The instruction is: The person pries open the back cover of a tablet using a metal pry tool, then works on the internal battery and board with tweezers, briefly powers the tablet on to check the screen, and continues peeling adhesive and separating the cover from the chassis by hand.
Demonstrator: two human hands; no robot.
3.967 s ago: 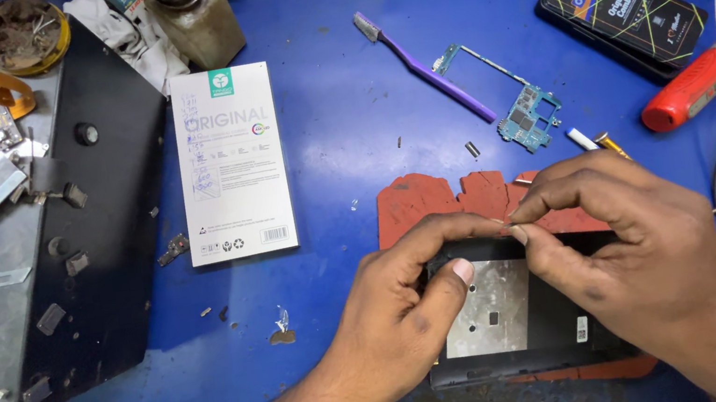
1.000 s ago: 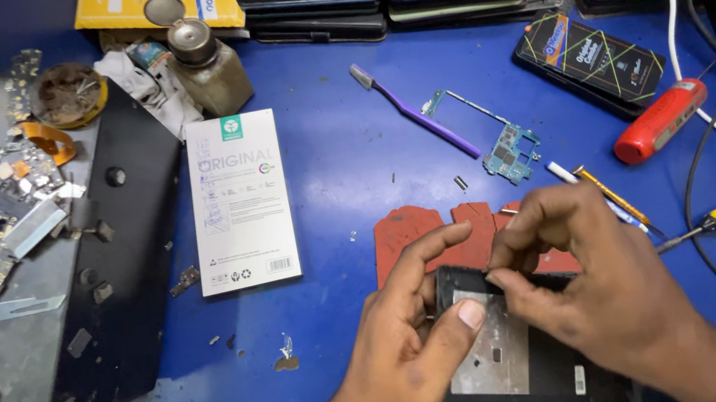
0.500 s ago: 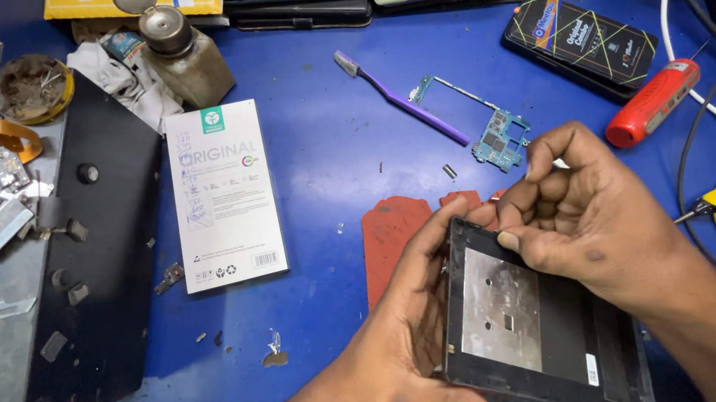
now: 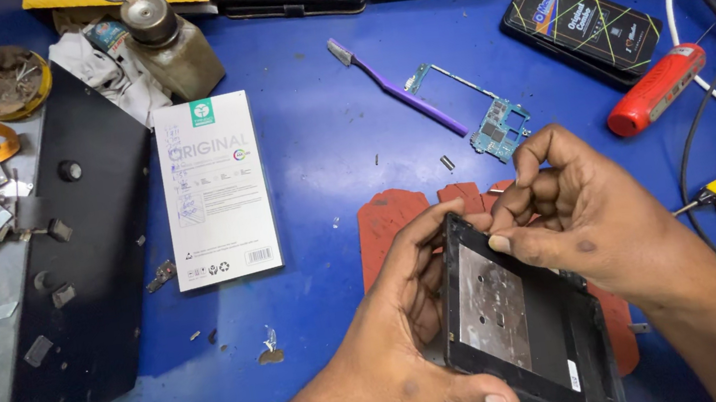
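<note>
Both grips clasp the tilted phone frame (image 4: 527,317): left hand (image 4: 400,355) underneath, right hand (image 4: 587,214) pinching its top edge.

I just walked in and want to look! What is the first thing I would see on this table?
First, two hands in the middle front: the left hand and right hand hold a black phone frame tilted up over a red mat. Behind them, on the blue table, lie a purple toothbrush, a small green circuit board and a white box.

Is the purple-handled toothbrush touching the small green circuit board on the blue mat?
Apart. The head view shows blue mat between the purple-handled toothbrush and the small green circuit board.
</note>
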